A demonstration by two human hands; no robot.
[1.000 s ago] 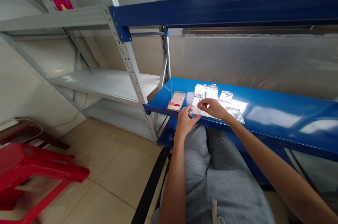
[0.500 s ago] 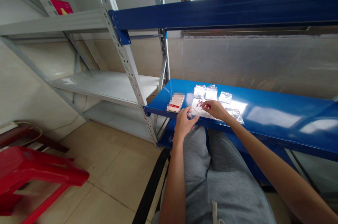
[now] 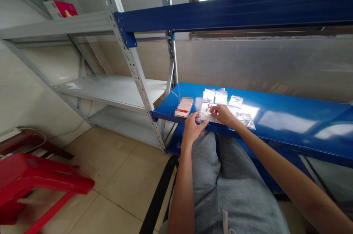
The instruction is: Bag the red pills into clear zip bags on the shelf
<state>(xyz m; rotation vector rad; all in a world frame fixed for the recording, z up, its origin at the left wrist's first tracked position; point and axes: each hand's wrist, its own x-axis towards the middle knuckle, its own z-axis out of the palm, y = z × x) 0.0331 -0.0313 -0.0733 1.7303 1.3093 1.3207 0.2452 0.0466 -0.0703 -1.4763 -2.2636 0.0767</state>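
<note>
My left hand (image 3: pixel 192 128) is closed around a clear plastic zip bag (image 3: pixel 203 117) with a thin red line along its mouth. Some red shows low in the bag, below the fingers, at the edge of the blue shelf. Small red beads (image 3: pixel 209 108) lie scattered on a white sheet (image 3: pixel 204 106) just right of the bag. Over that sheet, my right hand (image 3: pixel 224 115) has its thumb and fingertips pinched together, with a bit of red showing between them. How many beads it holds is hidden.
Several flat clear bags (image 3: pixel 221 98) lie behind and right of the sheet on the blue shelf (image 3: pixel 286 116). A phone-like pinkish rectangle (image 3: pixel 185 107) is at left. A blue beam (image 3: pixel 234 15) crosses above. A red stool (image 3: pixel 41 175) stands on the floor at left.
The right fingertips stay among the beads, pinched slightly tighter with red now showing at them. The left hand keeps its hold on the bag, almost unmoved.
</note>
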